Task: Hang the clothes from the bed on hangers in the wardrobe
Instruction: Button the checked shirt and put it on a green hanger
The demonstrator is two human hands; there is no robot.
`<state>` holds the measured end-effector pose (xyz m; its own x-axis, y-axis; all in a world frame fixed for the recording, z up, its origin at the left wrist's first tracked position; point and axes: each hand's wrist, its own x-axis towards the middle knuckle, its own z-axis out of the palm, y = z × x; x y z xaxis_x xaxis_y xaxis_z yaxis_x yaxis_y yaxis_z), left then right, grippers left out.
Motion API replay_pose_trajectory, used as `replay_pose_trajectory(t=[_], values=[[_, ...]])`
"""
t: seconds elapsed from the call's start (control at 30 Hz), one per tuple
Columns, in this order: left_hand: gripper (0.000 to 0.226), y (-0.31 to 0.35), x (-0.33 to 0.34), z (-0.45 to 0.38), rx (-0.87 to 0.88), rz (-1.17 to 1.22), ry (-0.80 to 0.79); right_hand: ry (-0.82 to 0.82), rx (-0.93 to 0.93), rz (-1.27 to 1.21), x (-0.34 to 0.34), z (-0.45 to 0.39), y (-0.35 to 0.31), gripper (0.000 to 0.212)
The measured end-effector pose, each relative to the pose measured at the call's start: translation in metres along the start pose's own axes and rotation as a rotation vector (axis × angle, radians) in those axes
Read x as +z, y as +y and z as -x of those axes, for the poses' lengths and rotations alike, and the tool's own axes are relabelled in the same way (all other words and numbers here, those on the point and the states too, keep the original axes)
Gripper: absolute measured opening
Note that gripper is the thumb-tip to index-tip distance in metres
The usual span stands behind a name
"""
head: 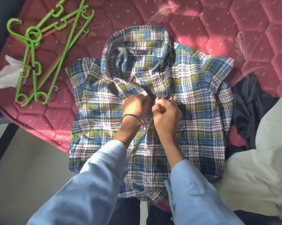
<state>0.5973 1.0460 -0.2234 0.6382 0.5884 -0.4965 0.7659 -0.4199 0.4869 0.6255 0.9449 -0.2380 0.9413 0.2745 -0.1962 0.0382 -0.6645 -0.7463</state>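
A folded plaid shirt (202, 101) in blue, green and white lies collar-up on the red quilted mattress (234, 26). My left hand (134, 108) and my right hand (167, 113) meet at the shirt's front placket just below the collar. Both pinch the fabric at a button. A metal bangle sits on my left wrist. Green plastic hangers (39, 51) lie in a loose pile at the mattress's upper left, apart from the shirt.
A dark garment (250, 111) lies to the right of the shirt, partly under a white garment (258, 168) at the lower right. A crumpled clear plastic bag (5, 73) sits by the hangers. The mattress edge runs along the left, with floor (31, 159) below.
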Motion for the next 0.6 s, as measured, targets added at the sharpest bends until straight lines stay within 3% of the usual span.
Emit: replay_pose_trajectory(t=[0.07, 0.13, 0.3, 0.43, 0.53, 0.6], values=[[0.022, 0.007, -0.001, 0.002, 0.035, -0.175, 0.0, 0.054, 0.022, 0.021, 0.002, 0.002, -0.002, 0.011], [0.022, 0.013, -0.001, 0.004, 0.041, -0.185, -0.013, -0.015, -0.004, 0.068, 0.004, 0.003, -0.004, 0.01], [0.019, 0.004, 0.002, 0.0, -0.143, 0.267, 0.045, -0.116, 0.011, 0.038, 0.004, -0.005, 0.001, 0.017], [0.017, -0.004, 0.004, -0.008, -0.192, 0.369, -0.037, -0.126, 0.077, -0.084, 0.005, -0.003, 0.004, 0.018], [0.026, -0.006, 0.003, -0.014, -0.163, 0.314, -0.078, -0.134, 0.138, -0.128, 0.005, -0.002, 0.003, 0.018], [0.017, -0.009, 0.004, -0.016, -0.164, 0.307, -0.076, -0.175, 0.233, -0.178, 0.005, -0.007, 0.008, 0.021]])
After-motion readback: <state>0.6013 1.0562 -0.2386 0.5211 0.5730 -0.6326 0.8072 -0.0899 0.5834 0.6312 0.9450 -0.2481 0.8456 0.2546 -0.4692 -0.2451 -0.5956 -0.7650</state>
